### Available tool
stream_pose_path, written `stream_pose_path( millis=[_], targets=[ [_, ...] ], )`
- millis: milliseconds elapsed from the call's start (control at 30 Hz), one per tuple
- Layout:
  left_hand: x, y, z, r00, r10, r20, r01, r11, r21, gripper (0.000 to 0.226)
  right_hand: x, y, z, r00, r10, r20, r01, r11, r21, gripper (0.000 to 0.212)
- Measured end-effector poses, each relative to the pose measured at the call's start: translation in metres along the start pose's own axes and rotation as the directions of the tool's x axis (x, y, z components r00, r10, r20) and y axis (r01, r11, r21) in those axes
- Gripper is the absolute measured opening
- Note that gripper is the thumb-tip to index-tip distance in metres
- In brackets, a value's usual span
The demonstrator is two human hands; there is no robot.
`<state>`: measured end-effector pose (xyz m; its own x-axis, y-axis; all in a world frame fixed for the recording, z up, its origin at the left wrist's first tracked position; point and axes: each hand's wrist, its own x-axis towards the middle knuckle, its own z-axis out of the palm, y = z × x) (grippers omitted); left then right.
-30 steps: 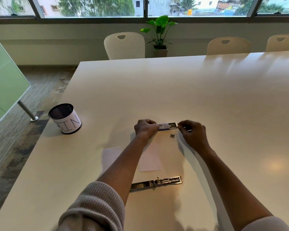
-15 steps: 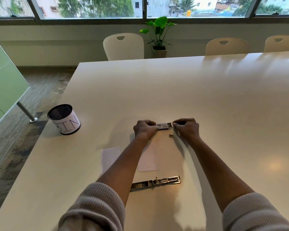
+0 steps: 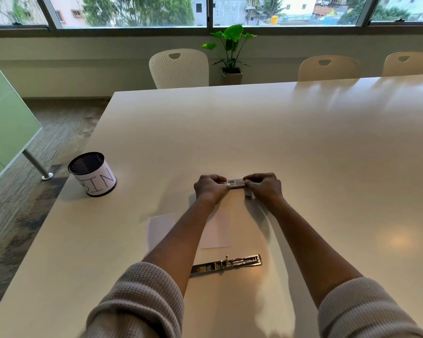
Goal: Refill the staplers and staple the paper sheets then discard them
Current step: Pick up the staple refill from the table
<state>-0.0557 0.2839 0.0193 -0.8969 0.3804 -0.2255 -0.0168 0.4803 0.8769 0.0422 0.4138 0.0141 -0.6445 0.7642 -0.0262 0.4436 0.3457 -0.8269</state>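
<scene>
Fingers of left hand (image 3: 211, 187) and right hand (image 3: 264, 187) pinch opposite ends of one small staple box (image 3: 235, 183), mid-table (image 3: 303, 154). Judged light, stiff card, contents loose: grip the short ends. One small piece (image 3: 247, 196) just near-right of the box, possibly a staple strip. Count: one opened stapler (image 3: 226, 264) nearest; two paper sheets (image 3: 160, 228), partly under the left forearm; one bin (image 3: 92, 173) far left.

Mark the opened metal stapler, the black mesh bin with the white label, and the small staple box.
opened metal stapler (image 3: 226, 263), head view, middle hinge
black mesh bin with the white label (image 3: 97, 181), head view, white label
small staple box (image 3: 235, 183), head view, barcode top face
</scene>
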Motion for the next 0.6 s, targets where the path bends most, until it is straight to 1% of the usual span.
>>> stream_pose_path(
  millis=[133, 200, 267, 400, 500, 600],
  targets=[
    [0.004, -0.001, -0.003, 0.999, -0.032, 0.029, 0.034, 0.997, -0.063, 0.029, -0.006, 0.002, -0.008, 1.000, -0.001, 0.005, 0.000, 0.998, 0.060, 0.022],
    [0.006, -0.001, -0.007, 0.995, -0.057, 0.080, 0.069, 0.986, -0.152, 0.030, -0.010, 0.004, -0.011, 1.000, -0.010, 0.014, 0.009, 0.998, 0.066, 0.022],
    [0.007, -0.001, -0.013, 0.989, -0.061, 0.131, 0.094, 0.960, -0.264, 0.028, -0.016, 0.008, -0.015, 0.999, -0.040, 0.024, 0.039, 0.999, 0.037, 0.021],
    [0.005, -0.004, -0.027, 0.988, 0.008, 0.157, 0.057, 0.913, -0.405, 0.022, -0.031, 0.017, -0.022, 0.986, -0.140, 0.095, 0.147, 0.986, -0.073, 0.029],
    [-0.004, -0.005, -0.037, 0.989, 0.055, 0.138, 0.008, 0.907, -0.422, 0.023, -0.040, 0.021, -0.021, 0.971, -0.212, 0.110, 0.228, 0.960, -0.162, 0.035],
    [-0.018, -0.007, -0.046, 0.989, 0.097, 0.114, -0.051, 0.934, -0.354, 0.025, -0.045, 0.021, -0.017, 0.964, -0.251, 0.083, 0.263, 0.945, -0.194, 0.029]
  ],
)
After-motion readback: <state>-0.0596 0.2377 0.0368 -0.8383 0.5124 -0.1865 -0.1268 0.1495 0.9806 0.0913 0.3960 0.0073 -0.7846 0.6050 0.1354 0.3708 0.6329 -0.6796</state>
